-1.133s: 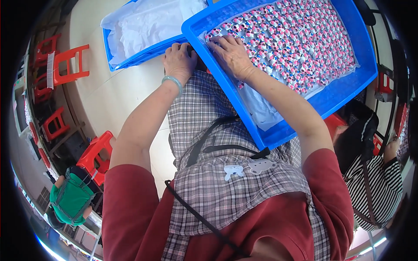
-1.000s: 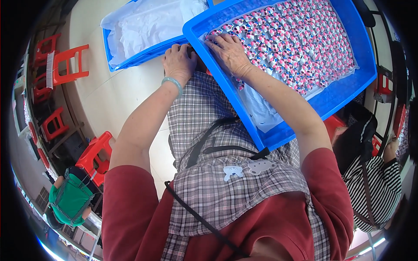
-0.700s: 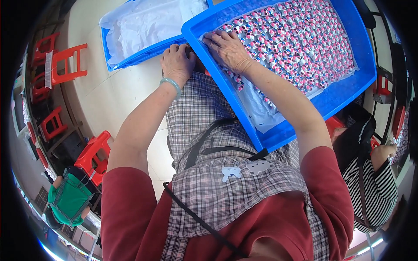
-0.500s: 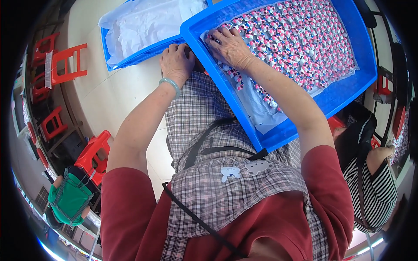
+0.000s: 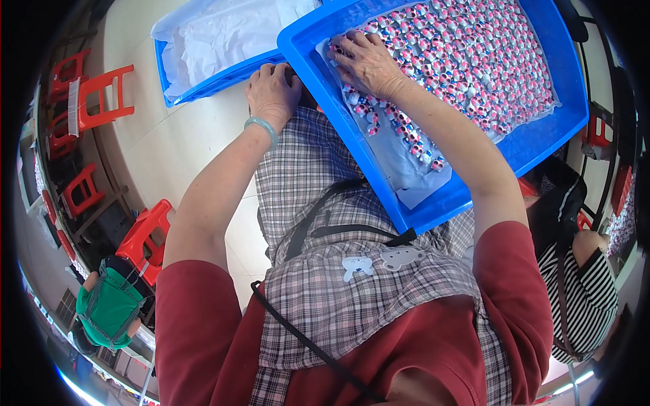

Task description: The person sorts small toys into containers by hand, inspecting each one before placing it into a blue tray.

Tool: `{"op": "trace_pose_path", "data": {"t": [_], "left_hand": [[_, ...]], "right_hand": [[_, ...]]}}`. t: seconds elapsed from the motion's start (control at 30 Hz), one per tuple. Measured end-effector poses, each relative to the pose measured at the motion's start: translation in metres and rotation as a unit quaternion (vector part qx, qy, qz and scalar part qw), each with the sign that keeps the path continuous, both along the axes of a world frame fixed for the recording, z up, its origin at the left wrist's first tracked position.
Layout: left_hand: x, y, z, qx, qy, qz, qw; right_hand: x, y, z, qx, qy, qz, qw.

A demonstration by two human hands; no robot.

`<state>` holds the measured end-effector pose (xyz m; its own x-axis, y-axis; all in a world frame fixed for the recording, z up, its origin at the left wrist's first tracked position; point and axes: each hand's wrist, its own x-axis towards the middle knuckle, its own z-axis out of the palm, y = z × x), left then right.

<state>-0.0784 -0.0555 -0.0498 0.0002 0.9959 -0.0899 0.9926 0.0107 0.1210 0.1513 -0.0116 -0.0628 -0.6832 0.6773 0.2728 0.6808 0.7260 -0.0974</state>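
A big blue plastic tray [image 5: 399,220] lies slanted across my lap, lined with white paper [image 5: 399,169]. Many small pink, white and blue figure-like pieces [image 5: 467,68] cover most of the liner, packed close together. My right hand [image 5: 369,65] is over the pieces at the tray's left side, palm down, fingers bent and apart. Its fingertips touch a few pieces near the liner's edge. Just outside the tray's left corner is my left hand [image 5: 272,95], a bracelet [image 5: 263,128] on its wrist. Its fingers curl downward; their tips, and whatever they grip, are hidden.
A second blue tray [image 5: 223,90] with crumpled white paper stands beyond my left hand. Red plastic stools [image 5: 105,100] stand on the left. One person in green [image 5: 112,304] is at the lower left, another in striped clothing [image 5: 586,298] at the right.
My right hand has shifted slightly right, away from the tray's left wall. Loose pieces near the liner's lower part have moved a little. My left hand stays almost in place.
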Motion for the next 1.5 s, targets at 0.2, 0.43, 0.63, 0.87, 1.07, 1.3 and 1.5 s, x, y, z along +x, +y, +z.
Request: {"op": "trace_pose_path", "data": {"t": [0.2, 0.43, 0.63, 0.87, 1.07, 1.3, 1.5], "left_hand": [[-0.001, 0.0, -0.002, -0.003, 0.006, -0.001, 1.0], [-0.01, 0.002, -0.007, 0.013, -0.037, 0.001, 0.999], [0.003, 0.0, 0.065, 0.295, -0.256, -0.094, 0.916], [0.054, 0.029, 0.11, 0.085, -0.096, -0.48, 0.868], [0.096, 0.063, 0.082, -0.235, 0.158, -0.473, 0.834], [0.103, 0.075, 0.061, -0.344, 0.283, -0.495, 0.746], [0.097, 0.079, 0.053, -0.353, 0.319, -0.542, 0.693]], "right_hand": [[0.0, -0.003, 0.0, -0.001, 0.046, 0.005, 0.999], [0.025, -0.046, 0.007, -0.088, 0.125, -0.024, 0.988], [0.051, -0.088, 0.017, -0.123, 0.059, -0.037, 0.99], [0.029, -0.084, 0.013, -0.109, 0.032, -0.002, 0.994], [0.034, -0.082, 0.001, -0.073, -0.075, 0.054, 0.993], [0.041, -0.071, -0.007, -0.023, -0.082, 0.089, 0.992], [0.045, -0.068, -0.013, -0.034, -0.071, 0.104, 0.991]]}}
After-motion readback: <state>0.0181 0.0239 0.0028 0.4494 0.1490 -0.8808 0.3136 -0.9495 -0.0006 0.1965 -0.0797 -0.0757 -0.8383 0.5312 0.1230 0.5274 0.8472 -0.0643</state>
